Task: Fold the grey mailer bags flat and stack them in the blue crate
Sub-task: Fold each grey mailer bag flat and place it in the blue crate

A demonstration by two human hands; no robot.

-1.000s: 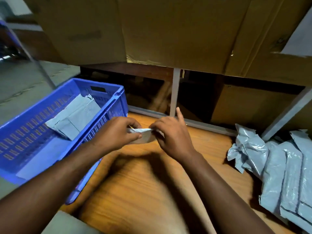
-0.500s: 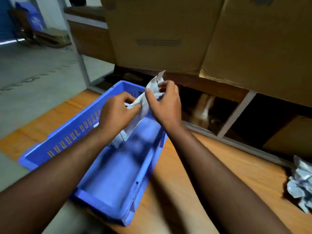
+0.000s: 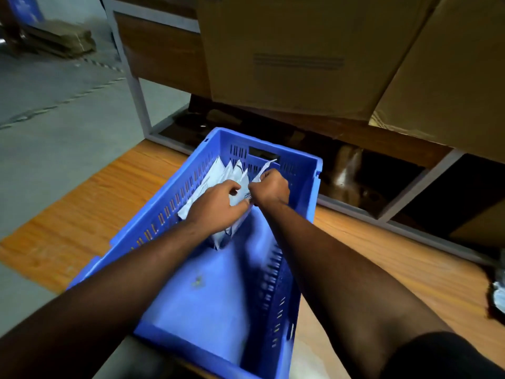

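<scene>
The blue crate (image 3: 308,184) stands on the wooden table, reaching from the middle of the view down to its lower edge. Several folded grey mailer bags (image 3: 218,173) lean against its far left wall. Both hands are inside the crate at its far end. My left hand (image 3: 217,207) grips a folded grey bag (image 3: 232,227) from above and lowers it onto the leaning ones. My right hand (image 3: 270,188) pinches the same bag's upper edge, a corner sticking up past the fingers. A crumpled bit of the unfolded bags (image 3: 498,295) shows at the right edge.
The wooden table (image 3: 382,255) runs left and right of the crate. Large cardboard boxes (image 3: 300,50) sit on a shelf just above and behind it, on a white metal frame (image 3: 136,86). Grey floor lies to the left.
Both hands carried the folded bag from over the table leftward into the crate and down to the leaning bags. The view swung left, so the pile of unfolded bags slid almost out of sight.
</scene>
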